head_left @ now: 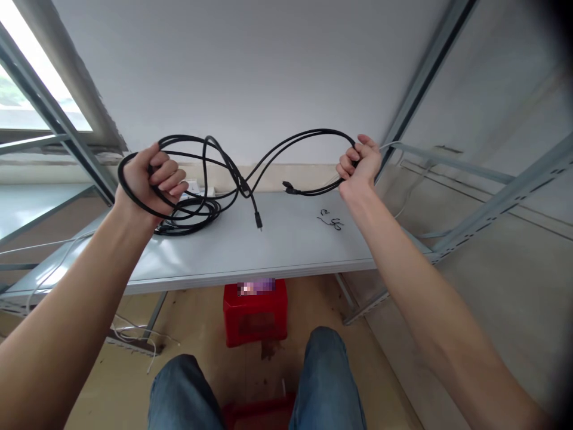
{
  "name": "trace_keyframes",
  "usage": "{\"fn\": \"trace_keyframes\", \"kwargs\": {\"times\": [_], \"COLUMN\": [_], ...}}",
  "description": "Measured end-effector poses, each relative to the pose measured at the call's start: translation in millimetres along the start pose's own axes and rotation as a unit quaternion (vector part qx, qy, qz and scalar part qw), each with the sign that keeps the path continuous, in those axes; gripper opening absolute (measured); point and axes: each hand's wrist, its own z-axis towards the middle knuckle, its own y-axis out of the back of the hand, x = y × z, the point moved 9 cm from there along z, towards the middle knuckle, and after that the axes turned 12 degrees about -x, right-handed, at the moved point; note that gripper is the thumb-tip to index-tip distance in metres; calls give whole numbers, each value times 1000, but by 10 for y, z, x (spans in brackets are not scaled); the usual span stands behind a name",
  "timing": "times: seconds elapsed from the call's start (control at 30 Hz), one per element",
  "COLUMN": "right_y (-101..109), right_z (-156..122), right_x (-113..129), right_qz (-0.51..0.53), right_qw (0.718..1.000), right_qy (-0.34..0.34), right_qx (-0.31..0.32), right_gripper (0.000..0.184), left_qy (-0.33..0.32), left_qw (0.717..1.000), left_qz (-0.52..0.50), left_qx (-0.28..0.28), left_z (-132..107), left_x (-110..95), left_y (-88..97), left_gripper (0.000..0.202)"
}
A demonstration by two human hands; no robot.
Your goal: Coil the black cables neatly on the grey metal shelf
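Observation:
A long black cable (313,132) stretches between my two raised hands above the grey shelf. My left hand (154,176) is closed around loops of it, and one loop passes round the wrist. On the right, my right hand (360,161) grips two strands, with a short doubled length ending in black connectors (290,188) sticking out to its left. Mid-span the strands cross in a tangle, from which a plug (258,220) hangs down. Below my left hand lies a coiled black cable (197,221) on the shelf. Several short black twist ties (332,221) lie below my right hand.
The grey shelf (250,254) has metal posts on both sides and a wall behind. A white power strip (194,188) sits at the back. Under the shelf stands a red stool (255,316). White wires (138,328) dangle at lower left.

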Motion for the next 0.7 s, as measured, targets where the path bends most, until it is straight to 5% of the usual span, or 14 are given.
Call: {"fn": "trace_keyframes", "kwargs": {"times": [0.43,0.6,0.7], "right_y": [354,338,274], "right_z": [44,-100,-266], "right_x": [57,129,238], "right_qz": [9,-9,-18], "right_qw": [1000,1000,999], "right_qy": [-5,-1,-7], "right_qx": [-10,-4,31], "right_gripper": [14,18,19], "left_qy": [-200,-175,-179], "left_qw": [968,970,975], "left_qz": [-61,-34,55], "left_qx": [-140,-167,-117], "left_z": [-113,-145,-202], "left_x": [-676,-666,-611], "left_y": [389,458,390], "left_gripper": [46,56,59]}}
